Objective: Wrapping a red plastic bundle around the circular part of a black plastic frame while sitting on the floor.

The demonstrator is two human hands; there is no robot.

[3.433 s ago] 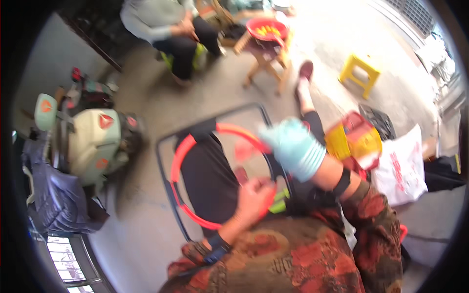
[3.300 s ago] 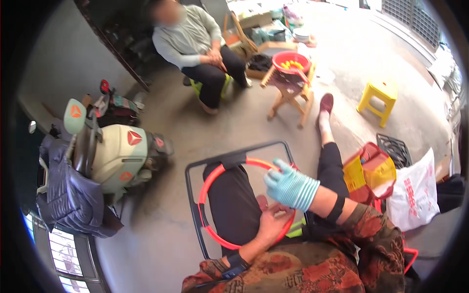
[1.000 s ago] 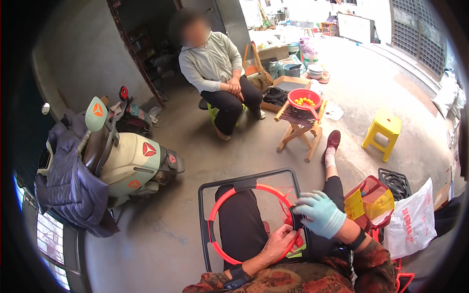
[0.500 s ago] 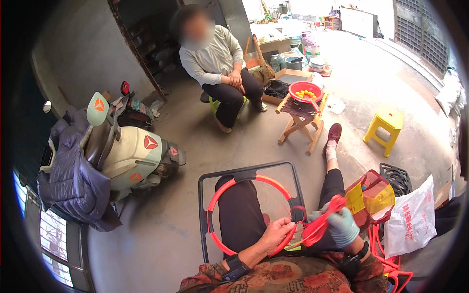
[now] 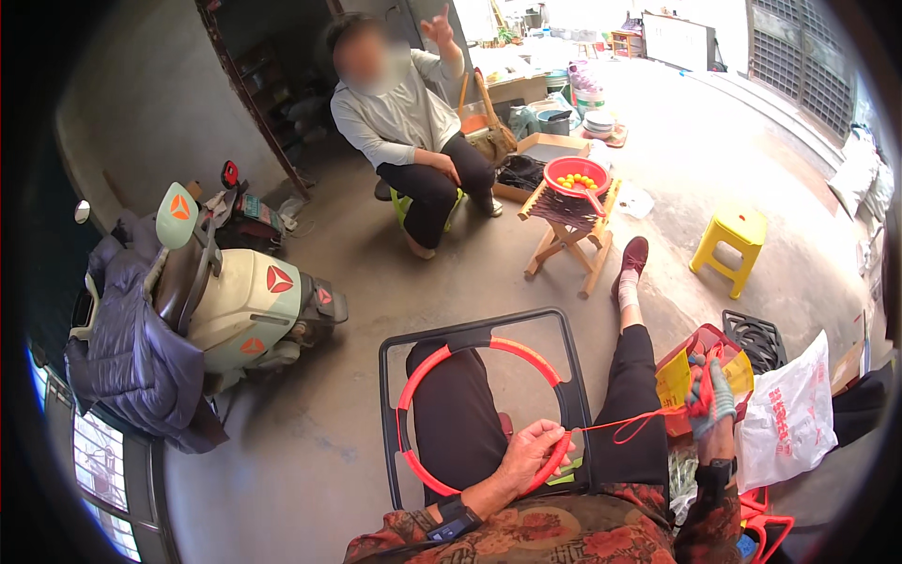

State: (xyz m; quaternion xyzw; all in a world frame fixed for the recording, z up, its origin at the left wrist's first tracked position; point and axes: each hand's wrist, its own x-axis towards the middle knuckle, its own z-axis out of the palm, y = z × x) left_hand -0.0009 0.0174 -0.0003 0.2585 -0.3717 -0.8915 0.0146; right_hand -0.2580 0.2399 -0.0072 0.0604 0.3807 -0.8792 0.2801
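The person sits with a black rectangular frame (image 5: 390,414) resting across the lap, and a red ring (image 5: 413,414) lies inside it, wrapped in black along part of its top arc. The left hand (image 5: 534,449), bare, closes its fingers around the lower right of the red ring where it meets the frame's right bar; the thumb and the part of the ring beneath the palm are hidden. A thin red cord (image 5: 628,425) runs taut from that spot to the right hand (image 5: 711,399), which wears a pale teal glove and is raised off to the right with its fingers curled shut on the cord; how the cord wraps inside the fist cannot be made out. Behind that hand a red basket (image 5: 691,346) with yellow cards in it is partly covered, and a white plastic bag (image 5: 789,423) sits just beside it. Further out on the concrete floor stand a yellow stool (image 5: 733,240), a wooden folding stool (image 5: 568,235) carrying a red colander (image 5: 575,176) of small yellow pieces too small to identify, and a pale scooter (image 5: 235,301) draped with a dark quilted jacket (image 5: 127,348). Another person (image 5: 413,141) sits opposite with one hand raised.
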